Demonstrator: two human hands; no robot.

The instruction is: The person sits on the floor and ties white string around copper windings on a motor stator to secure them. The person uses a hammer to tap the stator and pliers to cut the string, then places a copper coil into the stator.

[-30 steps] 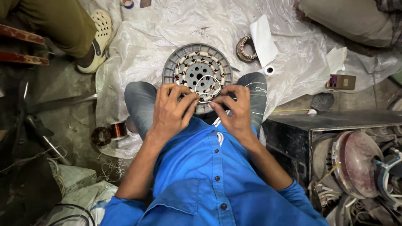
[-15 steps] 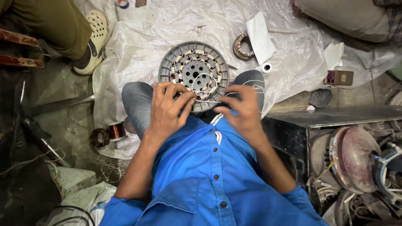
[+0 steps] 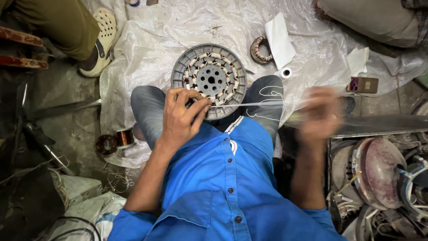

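A round grey motor stator (image 3: 209,79) with copper windings and white insulation lies between my knees on a clear plastic sheet (image 3: 147,53). My left hand (image 3: 182,118) rests on its near rim, fingers pinched on the windings. A white thread (image 3: 249,105) runs taut from there to the right. My right hand (image 3: 322,115) is blurred, out to the right of my knee, pulling that thread.
A smaller wound ring (image 3: 259,49), a folded white paper (image 3: 279,39) and a white thread spool (image 3: 284,72) lie beyond the stator. A copper wire spool (image 3: 124,136) sits at the left. Another person's sandalled foot (image 3: 101,40) is top left. Motor parts (image 3: 379,174) fill a box at the right.
My right hand has left the stator rim and swung out to the right, drawing the thread taut. My left hand stays on the rim.
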